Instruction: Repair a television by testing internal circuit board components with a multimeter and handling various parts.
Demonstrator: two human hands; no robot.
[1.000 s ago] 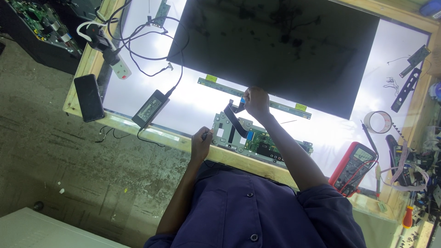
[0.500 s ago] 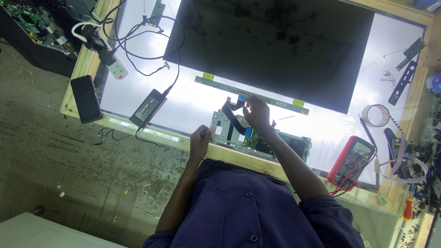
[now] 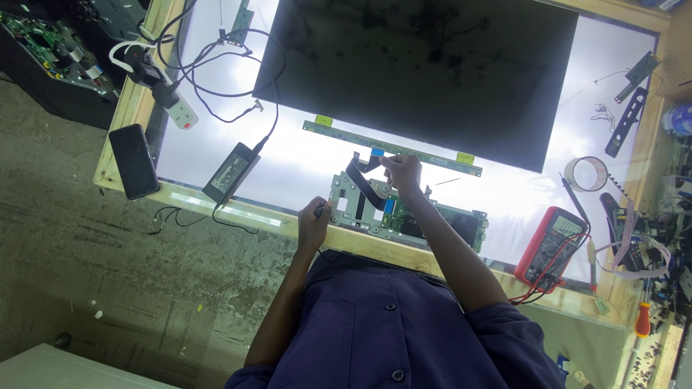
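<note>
Black ribbon cable (image 3: 362,177) curls up from the circuit board (image 3: 404,215) at the lit table's (image 3: 504,202) near edge; the right hand (image 3: 404,173) pinches its free end beside the long strip board (image 3: 393,148), seemingly lining it up. The left hand (image 3: 313,222) rests on the wooden rim, fingers curled around a small dark tool.

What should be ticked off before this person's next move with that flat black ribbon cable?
1. Right hand pinching the black ribbon cable: ok.
2. Cable's far end seated in the green circuit board: cannot tell.
3. Left hand braced on the wooden table edge: ok; what it grips, cannot tell.
4. Dark screen panel lying flat on the lit tabletop: ok.
5. Red multimeter lying apart from the board: ok.
</note>
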